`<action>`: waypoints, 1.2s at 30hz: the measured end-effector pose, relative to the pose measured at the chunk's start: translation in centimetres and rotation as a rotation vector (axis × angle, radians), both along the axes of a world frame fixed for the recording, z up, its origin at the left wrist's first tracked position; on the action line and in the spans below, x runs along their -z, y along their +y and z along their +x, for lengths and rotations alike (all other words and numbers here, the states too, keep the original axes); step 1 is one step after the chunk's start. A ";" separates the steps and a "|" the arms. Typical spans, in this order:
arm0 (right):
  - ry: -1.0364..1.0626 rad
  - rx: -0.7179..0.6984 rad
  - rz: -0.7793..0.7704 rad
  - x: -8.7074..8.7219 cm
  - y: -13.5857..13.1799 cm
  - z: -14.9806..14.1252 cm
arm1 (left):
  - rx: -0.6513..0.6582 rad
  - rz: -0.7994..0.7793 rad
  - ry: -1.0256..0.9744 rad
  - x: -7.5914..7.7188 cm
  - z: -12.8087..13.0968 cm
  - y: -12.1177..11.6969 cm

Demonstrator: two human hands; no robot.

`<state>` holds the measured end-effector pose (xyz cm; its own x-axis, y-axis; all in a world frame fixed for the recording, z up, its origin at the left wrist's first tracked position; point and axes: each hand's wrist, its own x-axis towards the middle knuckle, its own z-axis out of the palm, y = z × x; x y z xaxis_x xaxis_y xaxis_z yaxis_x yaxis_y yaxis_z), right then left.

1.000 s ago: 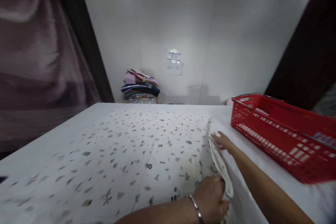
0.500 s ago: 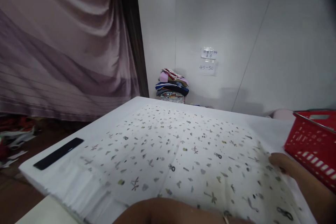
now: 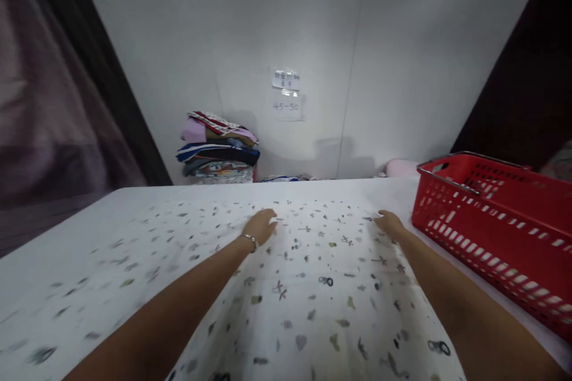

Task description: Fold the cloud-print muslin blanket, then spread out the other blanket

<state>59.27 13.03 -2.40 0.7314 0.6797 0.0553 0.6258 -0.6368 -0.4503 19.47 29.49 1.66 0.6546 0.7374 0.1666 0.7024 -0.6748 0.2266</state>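
A white cloth (image 3: 308,292) printed with small grey, brown and green motifs lies spread over the white table (image 3: 379,189). My left hand (image 3: 260,226), with a bracelet at its wrist, rests on the cloth's far middle part, fingers reaching forward and thumb apart. At the cloth's right edge, near its far corner, my right hand (image 3: 388,225) lies with fingers stretched out. The near part of the cloth bulges up between my forearms, and its near edge is out of view.
A red plastic basket (image 3: 491,238) with metal handles stands right of my right arm. Behind the table is a stack of folded fabrics (image 3: 218,152). Paper signs (image 3: 286,106) hang on the grey wall, and a mauve curtain (image 3: 53,131) hangs at left.
The view has turned right. Both my hands have moved forward over the cloth, the left from the near edge to its far part. The black strip on the table's left is out of view.
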 end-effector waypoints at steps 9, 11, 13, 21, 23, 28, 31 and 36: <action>-0.006 0.074 -0.064 0.6 4.3 1.0 | -0.179 0.067 0.304 2.3 1.3 8.9; -0.017 0.107 -0.058 0.7 4.8 0.9 | -0.187 0.071 0.315 2.6 1.7 9.4; -0.025 0.143 -0.053 0.8 5.1 0.8 | -0.189 0.099 0.308 2.8 2.0 9.8; -0.153 0.160 0.079 0.4 4.5 -0.8 | -0.144 0.149 0.293 2.8 2.5 10.4; -0.176 0.135 0.097 0.3 4.0 -1.2 | -0.117 0.171 0.276 2.6 2.6 10.2; -0.185 -0.034 0.099 0.6 3.5 -1.2 | -0.100 0.207 0.240 2.5 2.6 9.7; -0.189 -0.117 0.075 0.6 3.3 -1.3 | -0.108 0.195 0.253 2.6 2.5 9.5; -0.314 -0.560 0.118 0.6 2.3 -3.5 | -0.075 0.196 0.273 2.7 2.6 9.5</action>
<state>55.80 15.35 -2.97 0.2049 0.9297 0.3061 0.9620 -0.1336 -0.2383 22.09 39.03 -1.03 0.6398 0.7564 0.1362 0.7685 -0.6311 -0.1054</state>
